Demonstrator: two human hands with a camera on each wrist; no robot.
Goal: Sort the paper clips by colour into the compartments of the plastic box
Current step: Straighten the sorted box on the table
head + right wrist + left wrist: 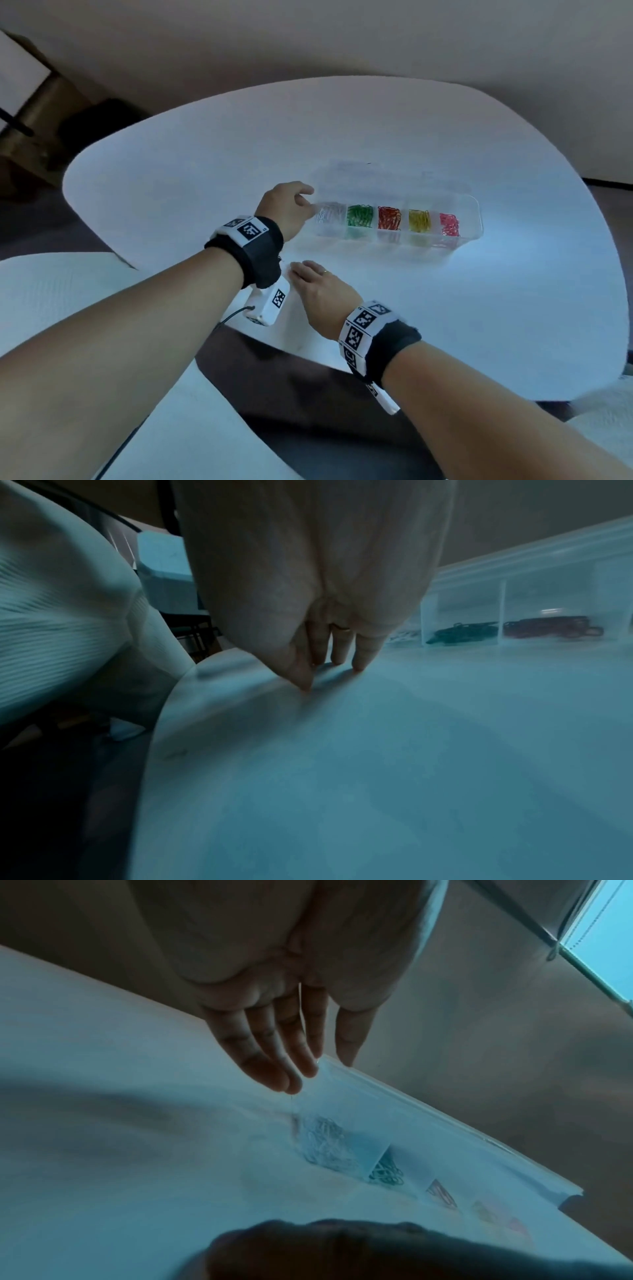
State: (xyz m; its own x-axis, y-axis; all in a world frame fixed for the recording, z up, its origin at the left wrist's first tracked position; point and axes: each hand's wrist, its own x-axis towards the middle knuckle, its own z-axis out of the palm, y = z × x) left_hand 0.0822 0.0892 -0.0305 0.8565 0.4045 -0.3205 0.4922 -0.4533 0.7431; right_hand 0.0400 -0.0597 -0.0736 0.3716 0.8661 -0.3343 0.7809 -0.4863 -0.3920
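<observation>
A clear plastic box (474,219) lies on the white table (205,171), divided into a row of compartments. From left to right they hold white clips (330,214), green clips (359,216), red clips (388,218), yellow clips (419,221) and pink clips (449,224). My left hand (310,198) is at the box's left end, fingers straight, fingertips touching its corner. In the left wrist view the left hand (325,1066) holds nothing, and the white clips (325,1139) lie below it. My right hand (301,270) rests its fingertips (358,666) on the bare table, apart from the box (548,569).
The box's clear lid (394,174) lies open behind it. The table's front edge (308,353) runs close under my right wrist. White ribbed cushions (68,291) sit at the near left, with dark floor (308,411) between them and the table.
</observation>
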